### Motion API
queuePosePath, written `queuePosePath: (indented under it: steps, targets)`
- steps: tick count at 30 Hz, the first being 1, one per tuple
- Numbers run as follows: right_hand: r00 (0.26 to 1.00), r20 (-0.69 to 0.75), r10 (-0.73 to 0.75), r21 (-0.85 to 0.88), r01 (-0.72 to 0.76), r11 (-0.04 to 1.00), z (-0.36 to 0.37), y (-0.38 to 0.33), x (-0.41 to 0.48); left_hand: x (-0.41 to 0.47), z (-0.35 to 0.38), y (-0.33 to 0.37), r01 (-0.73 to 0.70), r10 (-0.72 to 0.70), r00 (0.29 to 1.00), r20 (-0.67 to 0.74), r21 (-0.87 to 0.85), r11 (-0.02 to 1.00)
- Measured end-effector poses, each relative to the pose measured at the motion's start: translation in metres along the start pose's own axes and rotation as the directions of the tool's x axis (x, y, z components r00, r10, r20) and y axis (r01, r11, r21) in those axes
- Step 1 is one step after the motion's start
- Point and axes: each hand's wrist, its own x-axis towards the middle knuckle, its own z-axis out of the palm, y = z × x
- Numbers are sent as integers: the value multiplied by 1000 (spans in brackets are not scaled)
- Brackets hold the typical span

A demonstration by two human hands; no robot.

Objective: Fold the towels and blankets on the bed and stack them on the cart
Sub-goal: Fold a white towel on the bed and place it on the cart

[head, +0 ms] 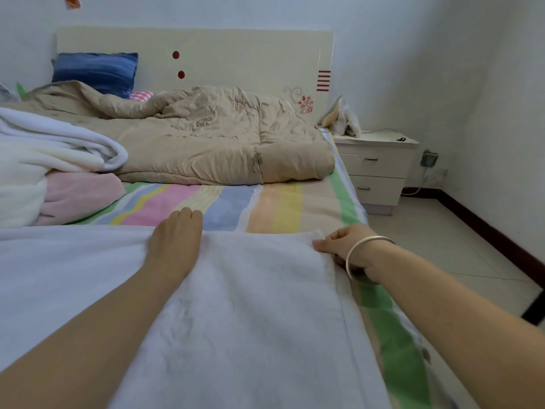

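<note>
At the far right corner of the white towel (250, 290), the right hand (345, 246) pinches the cloth between thumb and curled fingers, and a silver bracelet (363, 250) sits on its wrist. The left hand (177, 240) lies further left along the same far edge. Its wrist rests on the towel and its fingers are curled down over the hem, gripping it, with the fingertips hidden and the cloth puckered just beside the hand. The towel is spread flat across the near part of the bed, reaching under both forearms. It lies on a pastel striped sheet (265, 208), which shows beyond the hem and along the towel's right side. To the left, near the towel's far edge, is a loose heap of white blankets (44, 154) on top of a pink blanket (82, 190). Beyond that, a rumpled beige quilt (206, 143) covers the head of the bed. A blue pillow (94, 70) leans against the cream headboard (236, 51). A white nightstand (377, 166) stands on the tiled floor to the right of the bed.
</note>
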Motion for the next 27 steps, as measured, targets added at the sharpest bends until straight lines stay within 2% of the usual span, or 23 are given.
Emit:
queuePosePath:
  steps: [2,5,8,10,12,16,18,20,22,24,25,27]
  targets:
    - [998,-67,-21,48,24,999,-3,4,3,4,-1,0,-33,33,996,-78,-8,999]
    - [994,-105,-4,110,16,994,-9,8,9,9,-10,3,-89,91,992,-92,20,996]
    - [994,-102,27,132,-13,991,-2,15,17,5,-14,8,-82,91,990,-104,85,993]
    - [992,-124,35,124,-19,992,4,18,21,1,-18,14,-86,101,988,-121,127,988]
    - [989,-140,50,74,-40,996,8,16,20,-7,-24,18,-62,71,992,-99,98,993]
    - [979,-183,94,39,-88,995,8,6,3,-55,-74,34,67,-54,996,64,-210,975]
    - [970,-210,123,69,-111,991,1,6,-10,-87,-117,45,177,-99,971,217,-377,909]
    - [971,-206,117,62,-106,992,-11,7,-39,-123,-159,56,259,-122,952,280,-528,809]
    - [979,-165,117,75,-106,992,-18,10,-72,-155,-195,70,318,-104,927,361,-605,730]
    - [983,6,182,100,-182,978,-16,12,-100,-178,-222,89,361,-36,887,461,-641,677]
    - [976,76,204,115,-211,971,-12,13,-111,-187,-233,99,371,-1,867,499,-644,669]
    - [978,92,186,100,-195,976,-3,14,-124,-204,-251,120,373,32,843,537,-627,683]
